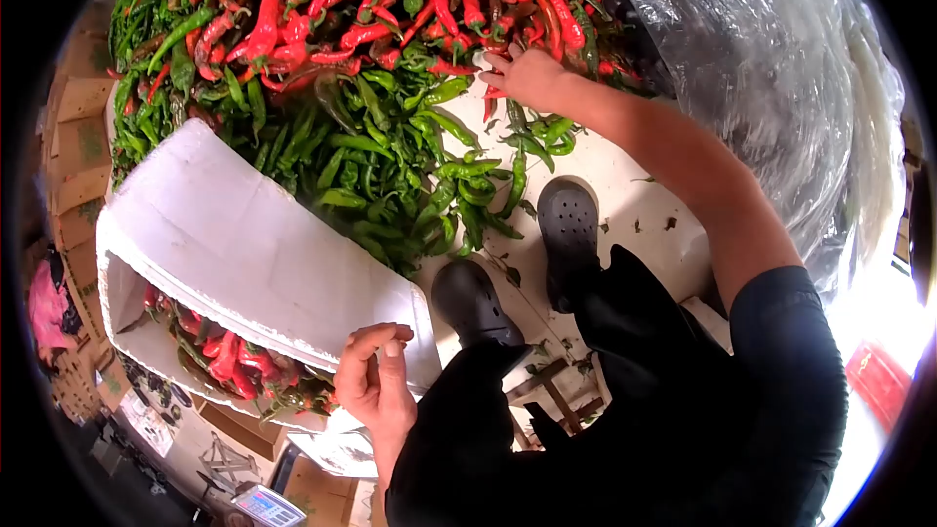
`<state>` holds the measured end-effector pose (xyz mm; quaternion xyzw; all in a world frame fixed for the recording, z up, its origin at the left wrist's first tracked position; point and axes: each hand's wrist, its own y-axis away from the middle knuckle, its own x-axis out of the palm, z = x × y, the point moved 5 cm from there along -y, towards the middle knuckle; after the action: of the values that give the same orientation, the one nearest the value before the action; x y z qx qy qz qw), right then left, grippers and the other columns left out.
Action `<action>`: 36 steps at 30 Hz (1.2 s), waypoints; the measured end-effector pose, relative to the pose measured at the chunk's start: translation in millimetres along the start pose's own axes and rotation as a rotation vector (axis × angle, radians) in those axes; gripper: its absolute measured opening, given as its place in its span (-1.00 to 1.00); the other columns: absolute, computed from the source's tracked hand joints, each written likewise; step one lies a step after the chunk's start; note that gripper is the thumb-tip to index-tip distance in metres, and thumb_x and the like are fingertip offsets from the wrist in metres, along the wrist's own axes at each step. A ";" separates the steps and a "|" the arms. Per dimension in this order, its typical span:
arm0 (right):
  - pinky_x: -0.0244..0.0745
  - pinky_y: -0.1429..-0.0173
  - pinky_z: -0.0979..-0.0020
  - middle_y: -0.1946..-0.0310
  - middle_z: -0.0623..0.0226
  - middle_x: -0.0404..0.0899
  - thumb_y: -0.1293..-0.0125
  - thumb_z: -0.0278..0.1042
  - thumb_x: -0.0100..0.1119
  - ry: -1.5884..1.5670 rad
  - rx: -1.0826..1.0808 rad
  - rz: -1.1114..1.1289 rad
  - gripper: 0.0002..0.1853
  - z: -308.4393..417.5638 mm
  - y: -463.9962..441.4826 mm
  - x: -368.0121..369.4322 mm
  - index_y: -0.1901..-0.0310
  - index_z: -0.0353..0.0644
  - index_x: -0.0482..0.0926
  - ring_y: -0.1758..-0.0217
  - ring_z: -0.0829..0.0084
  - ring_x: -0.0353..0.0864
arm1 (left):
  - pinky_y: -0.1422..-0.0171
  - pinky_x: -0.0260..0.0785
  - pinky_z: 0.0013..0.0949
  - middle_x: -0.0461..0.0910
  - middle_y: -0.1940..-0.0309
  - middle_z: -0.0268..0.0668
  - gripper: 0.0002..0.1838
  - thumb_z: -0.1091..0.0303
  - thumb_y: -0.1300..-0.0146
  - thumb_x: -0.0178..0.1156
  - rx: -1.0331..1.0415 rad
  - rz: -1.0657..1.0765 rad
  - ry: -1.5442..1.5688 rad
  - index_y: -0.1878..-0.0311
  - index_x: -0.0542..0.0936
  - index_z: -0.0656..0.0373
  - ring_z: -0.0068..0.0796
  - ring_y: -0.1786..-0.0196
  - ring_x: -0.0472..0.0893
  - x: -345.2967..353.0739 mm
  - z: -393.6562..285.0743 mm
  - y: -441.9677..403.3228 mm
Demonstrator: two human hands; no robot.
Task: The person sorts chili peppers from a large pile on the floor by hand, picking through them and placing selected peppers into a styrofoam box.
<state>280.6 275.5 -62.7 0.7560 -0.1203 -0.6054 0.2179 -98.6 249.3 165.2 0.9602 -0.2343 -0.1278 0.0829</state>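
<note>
A broad heap of peppers spreads over a pale floor [644, 200], glossy red peppers [265, 27] across its top and green peppers [361, 143] at the left and along the near edge, where a few lie loose on the bare surface. The person's right hand [527, 76] reaches to the near right edge of the heap, fingers down among the red and green ones; whether that grip is clamped on a pepper cannot be told. The left hand [376, 385] is raised beside a white foam box [244, 195], its grip curled with thumb and fingers near one another; whether they meet or pinch anything is unclear. More red and dark peppers [224, 356] lie inside the box.

Dark clogs [568, 220] stand on the floor just short of the heap, with dry leaf scraps [670, 223] scattered nearby and a brown frame [556, 398] between the legs. Crumpled clear plastic sheeting [761, 49] rises along the right, and strong light falls beyond it near a red object [876, 381]. Cardboard boxes [83, 146] line the left side of the room, near something pink [49, 304]; a lit display [268, 506] shows at the lower left.
</note>
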 end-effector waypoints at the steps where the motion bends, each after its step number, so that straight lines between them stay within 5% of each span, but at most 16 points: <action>1: 0.58 -0.15 0.14 -0.55 0.09 0.16 -0.39 -0.35 0.04 -0.032 -0.017 0.036 -0.56 2.5 -7.7 -1.3 -0.30 -0.04 0.53 -0.26 -0.07 0.53 | 0.04 0.39 -0.47 0.67 0.22 -0.19 -0.88 0.49 -0.44 0.19 -0.011 -0.008 0.021 0.07 0.62 0.33 -0.49 0.18 0.60 1.0 0.2 -1.5; 4: 0.54 -0.20 0.07 -0.42 0.03 0.29 -0.40 -0.33 0.05 -0.111 -0.007 0.151 -0.57 2.2 -18.4 0.5 -0.28 -0.03 0.52 -0.23 -0.09 0.53 | -0.01 0.41 -0.46 0.66 0.22 -0.19 -0.87 0.48 -0.45 0.18 -0.065 -0.016 0.058 0.05 0.62 0.33 -0.49 0.17 0.60 3.5 7.0 -0.4; 15: 0.59 -0.15 0.06 -0.26 0.01 0.38 -0.14 -0.55 0.27 -0.220 0.101 -0.078 -0.54 5.0 -1.0 16.3 -0.13 -0.15 0.52 -0.25 -0.17 0.53 | 0.03 0.45 -0.39 0.68 0.25 -0.19 -0.87 0.50 -0.44 0.16 -0.133 0.011 0.084 0.03 0.62 0.31 -0.43 0.19 0.61 -0.9 15.7 2.7; 19: 0.62 -0.04 0.15 -0.18 0.17 0.43 -0.03 -0.60 0.30 -0.523 0.110 -0.651 -0.52 -12.9 45.2 -28.0 -0.05 -0.20 0.50 -0.16 0.15 0.59 | -0.03 0.46 -0.44 0.67 0.22 -0.22 -0.87 0.46 -0.46 0.19 -0.154 0.009 0.141 0.05 0.63 0.32 -0.49 0.15 0.64 -8.6 21.0 6.1; 22: 0.57 0.04 0.32 -0.12 0.25 0.53 0.00 -0.64 0.28 -1.717 0.156 -0.506 -0.54 -46.6 90.1 -51.1 -0.01 -0.21 0.49 0.08 0.35 0.58 | -0.03 0.45 -0.43 0.66 0.23 -0.23 -0.88 0.49 -0.45 0.18 -0.178 0.025 0.154 0.06 0.63 0.33 -0.48 0.14 0.63 -9.0 20.5 5.4; 24: 0.48 0.35 0.45 -0.24 0.14 0.50 -0.17 -0.45 0.24 -2.059 -0.085 -0.540 -0.73 -69.8 103.3 -53.1 0.09 -0.18 0.48 0.17 0.36 0.69 | -0.03 0.45 -0.43 0.66 0.23 -0.22 -0.88 0.49 -0.45 0.18 -0.157 0.050 0.157 0.06 0.63 0.33 -0.48 0.14 0.63 -6.9 20.1 3.0; 26: 0.31 0.54 0.57 -0.21 0.06 0.52 -0.28 -0.18 0.30 -2.333 0.153 -0.594 -0.72 -64.2 120.5 -65.5 0.14 -0.12 0.48 0.38 0.50 0.66 | -0.02 0.45 -0.43 0.66 0.21 -0.22 -0.88 0.50 -0.44 0.19 -0.144 0.082 0.150 0.06 0.63 0.33 -0.48 0.15 0.62 -5.5 20.1 2.2; 30: 0.30 0.51 0.59 -0.08 0.13 0.61 -0.26 -0.16 0.33 -2.103 0.429 -0.450 -0.63 -62.2 114.9 -27.4 -0.01 -0.16 0.53 0.33 0.59 0.63 | -0.03 0.45 -0.43 0.66 0.19 -0.22 -0.87 0.51 -0.43 0.20 -0.160 0.131 0.110 0.05 0.63 0.34 -0.46 0.12 0.63 -6.8 28.2 4.2; 31: 0.37 0.46 0.57 0.01 0.18 0.64 -0.26 -0.14 0.36 -1.840 0.499 -0.194 -0.58 -64.0 114.2 -20.7 -0.05 -0.21 0.57 0.17 0.54 0.65 | -0.03 0.45 -0.42 0.66 0.18 -0.21 -0.87 0.51 -0.42 0.20 -0.169 0.139 0.105 0.05 0.63 0.34 -0.45 0.10 0.63 -6.9 29.4 4.8; 33: 0.40 0.43 0.55 0.14 0.20 0.65 -0.26 -0.19 0.30 -1.594 0.377 -0.439 -0.57 -51.3 107.1 -16.8 -0.08 -0.26 0.59 0.20 0.52 0.64 | -0.05 0.46 -0.42 0.66 0.18 -0.21 -0.87 0.51 -0.42 0.21 -0.190 0.158 0.113 0.04 0.63 0.34 -0.44 0.09 0.64 -5.4 30.9 5.3; 36: 0.60 0.31 0.35 0.19 0.22 0.68 -0.23 -0.31 0.29 -2.117 0.218 -0.223 -0.62 -25.2 104.2 -15.5 -0.05 -0.31 0.61 0.17 0.47 0.68 | -0.08 0.47 -0.41 0.66 0.17 -0.20 -0.85 0.51 -0.42 0.21 -0.225 0.210 0.152 0.02 0.63 0.33 -0.44 0.08 0.64 -1.6 28.4 1.7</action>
<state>309.8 195.8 4.5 -0.1320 -0.2319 -0.9559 -0.1225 -108.8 245.7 138.9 0.9220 -0.3105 -0.0709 0.2203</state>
